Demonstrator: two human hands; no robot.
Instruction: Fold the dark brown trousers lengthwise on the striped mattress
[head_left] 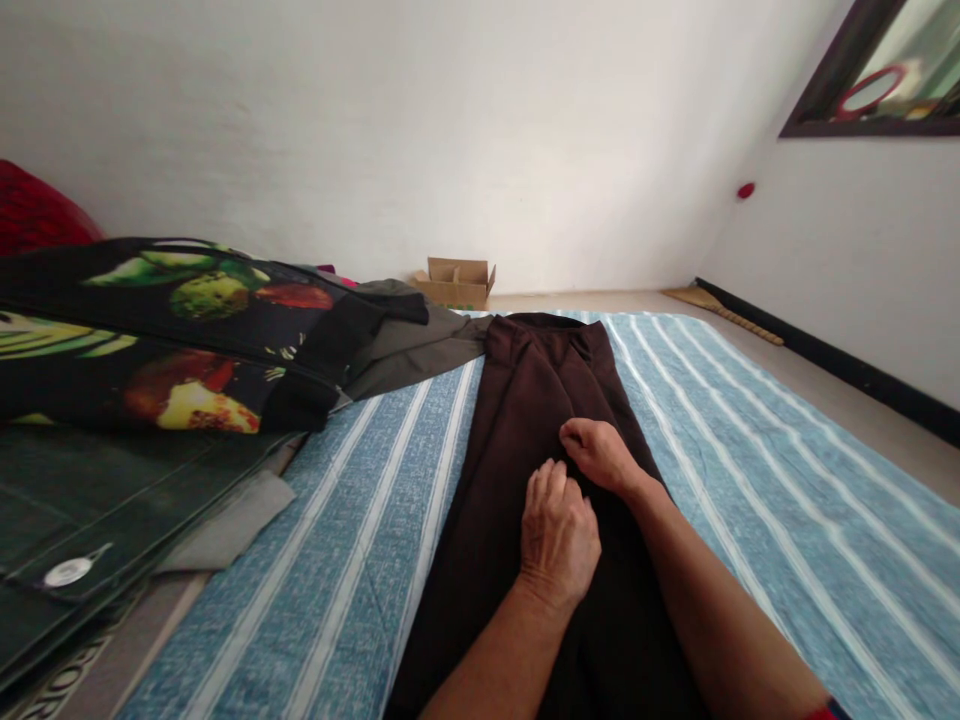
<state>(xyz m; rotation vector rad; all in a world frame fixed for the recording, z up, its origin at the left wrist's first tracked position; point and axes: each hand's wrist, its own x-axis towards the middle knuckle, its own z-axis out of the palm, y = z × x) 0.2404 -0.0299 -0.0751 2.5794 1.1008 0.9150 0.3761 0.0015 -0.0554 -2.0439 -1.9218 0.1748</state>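
Observation:
Dark brown trousers [525,400] lie lengthwise over a blue and white striped sheet, with the gathered waistband [544,322] at the far end. On the middle of the cloth rests my left hand [561,530], its fingers curled down and closed on the fabric. My right hand [600,452] is just beyond it and to the right, bent into a pinch on the same trousers. The fingertips of both hands are partly hidden. Toward me, the near end of the trousers runs out of view beneath my forearms.
A black jacket with a fruit print [210,330] lies at the left, above a dark green garment [135,510] with a metal button. Grey cloth [412,345] spreads behind them. An open cardboard box [457,283] stands by the wall. The striped sheet [375,500] extends on both sides.

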